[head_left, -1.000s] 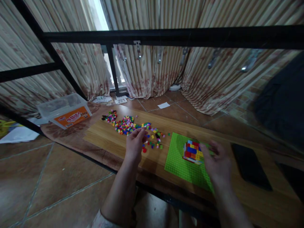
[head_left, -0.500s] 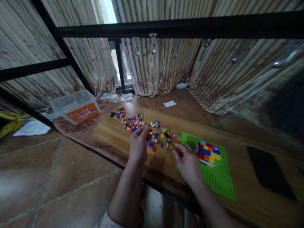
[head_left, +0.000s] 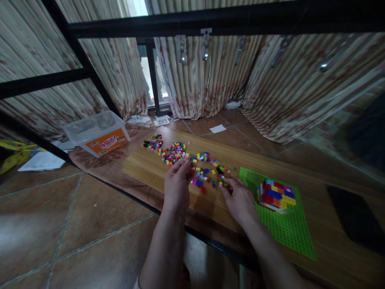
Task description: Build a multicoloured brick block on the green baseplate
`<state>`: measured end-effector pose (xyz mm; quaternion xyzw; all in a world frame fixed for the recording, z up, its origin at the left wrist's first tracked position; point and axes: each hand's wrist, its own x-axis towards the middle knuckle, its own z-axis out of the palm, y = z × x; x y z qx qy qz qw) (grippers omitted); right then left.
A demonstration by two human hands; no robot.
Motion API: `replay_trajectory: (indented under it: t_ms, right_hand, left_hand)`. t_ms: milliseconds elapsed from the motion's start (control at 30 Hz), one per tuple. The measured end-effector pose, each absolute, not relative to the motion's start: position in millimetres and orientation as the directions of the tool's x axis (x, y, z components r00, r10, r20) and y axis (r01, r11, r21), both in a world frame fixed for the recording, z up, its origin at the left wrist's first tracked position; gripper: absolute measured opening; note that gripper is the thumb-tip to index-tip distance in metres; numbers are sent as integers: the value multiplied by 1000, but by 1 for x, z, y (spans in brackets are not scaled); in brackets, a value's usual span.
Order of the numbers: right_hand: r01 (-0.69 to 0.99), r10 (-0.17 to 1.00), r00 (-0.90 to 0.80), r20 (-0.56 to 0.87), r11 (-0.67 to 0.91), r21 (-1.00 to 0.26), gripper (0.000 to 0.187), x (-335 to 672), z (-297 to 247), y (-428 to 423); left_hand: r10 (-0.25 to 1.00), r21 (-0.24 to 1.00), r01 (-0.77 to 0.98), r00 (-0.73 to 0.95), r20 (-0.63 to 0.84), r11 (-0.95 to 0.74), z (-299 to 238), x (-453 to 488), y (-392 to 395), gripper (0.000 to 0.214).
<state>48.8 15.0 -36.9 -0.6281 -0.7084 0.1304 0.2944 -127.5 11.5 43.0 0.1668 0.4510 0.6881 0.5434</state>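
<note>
A spread of several small coloured bricks (head_left: 186, 156) lies on the wooden table (head_left: 150, 168). My left hand (head_left: 177, 184) rests at the near edge of that spread, fingers curled loosely over a few bricks. My right hand (head_left: 239, 198) reaches in from the right, its fingertips pinched among the loose bricks by the green baseplate (head_left: 285, 228). What the fingers hold, if anything, is too small to name. A multicoloured block build (head_left: 276, 194) stands on the baseplate, right of my right hand.
A clear plastic box with an orange label (head_left: 98, 132) sits at the table's far left. A dark flat object (head_left: 357, 218) lies at the right. A black metal frame (head_left: 210, 20) crosses overhead. Curtains hang behind; tiled floor lies below.
My right hand left the block build on the baseplate and moved left to the loose bricks. My left hand stayed at the pile. The view shifted, sliding the scene rightward.
</note>
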Motion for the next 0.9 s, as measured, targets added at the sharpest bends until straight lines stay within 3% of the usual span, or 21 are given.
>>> replay_trajectory:
  t_ms: [200, 433, 667, 900]
  right_hand:
    - [726, 967, -15, 253, 184, -663, 31, 26, -33, 25]
    - [708, 945, 14, 326, 221, -671, 30, 4, -30, 43]
    - [851, 935, 137, 327, 58, -521, 32, 31, -32, 68]
    - [928, 975, 2, 224, 82, -363, 31, 27, -30, 99]
  left_hand:
    - [887, 777, -629, -363, -286, -7, 47, -136, 9, 29]
    - [859, 715, -695, -413, -303, -81, 48, -158, 9, 24]
    - [835, 611, -788, -388, -390, -81, 53, -170, 9, 17]
    - [847, 588, -808, -338, -410, -39, 57, -168, 7, 10]
